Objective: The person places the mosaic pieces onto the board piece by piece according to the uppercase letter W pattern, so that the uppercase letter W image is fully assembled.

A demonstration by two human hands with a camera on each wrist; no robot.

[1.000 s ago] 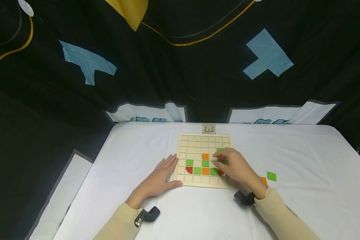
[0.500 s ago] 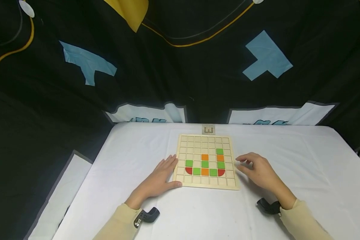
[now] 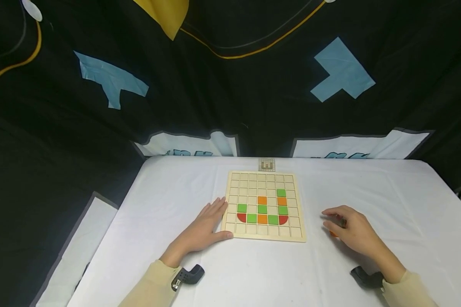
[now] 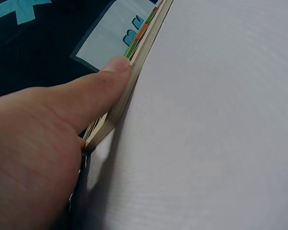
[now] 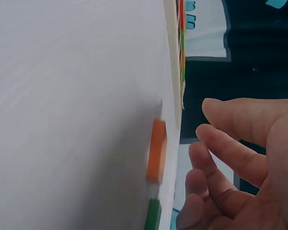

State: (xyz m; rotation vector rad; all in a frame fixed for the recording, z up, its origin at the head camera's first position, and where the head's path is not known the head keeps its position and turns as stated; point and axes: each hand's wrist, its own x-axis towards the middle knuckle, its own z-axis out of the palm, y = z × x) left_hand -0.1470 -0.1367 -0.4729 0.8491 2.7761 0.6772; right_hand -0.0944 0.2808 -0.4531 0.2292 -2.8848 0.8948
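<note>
In the head view, a wooden grid board (image 3: pixel 238 179) carries green and orange square tiles and two red quarter-round tiles (image 3: pixel 241 218). My left hand (image 3: pixel 201 228) lies with spread fingers along the board's left side, its thumb at the front left corner, touching the board's edge in the left wrist view. To the right of the board, my right hand (image 3: pixel 355 232) hovers with loosely bent fingers, holding nothing. Below it lie a loose orange tile (image 5: pixel 156 151) and a green tile (image 5: pixel 153 215) on the cloth, partly hidden by the hand in the head view.
White cloth (image 3: pixel 276 273) covers the table. A small patterned square marked with an E (image 3: pixel 266 164) lies behind the board. A black curtain (image 3: pixel 230 98) with blue and yellow shapes hangs beyond the table. Dark cameras (image 3: pixel 192 275) are strapped to both wrists.
My right hand has moved from the board's right columns out to the right, over the loose tiles. The right-hand column of tiles it covered now shows. The left hand stays put.
</note>
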